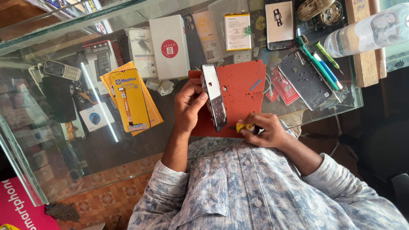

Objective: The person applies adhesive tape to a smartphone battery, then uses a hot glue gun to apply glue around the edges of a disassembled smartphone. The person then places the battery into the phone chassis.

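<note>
My left hand grips an opened smartphone, held on edge over a red work mat on the glass counter. The phone's dark inner frame faces right. My right hand is closed around a small yellow-handled screwdriver, whose tip points left toward the phone's lower end, close to the mat's near edge.
A glass counter holds a white box, yellow screen packages, a phone battery, a loose phone back frame, green and blue tools, a plastic bottle and old keypad phones.
</note>
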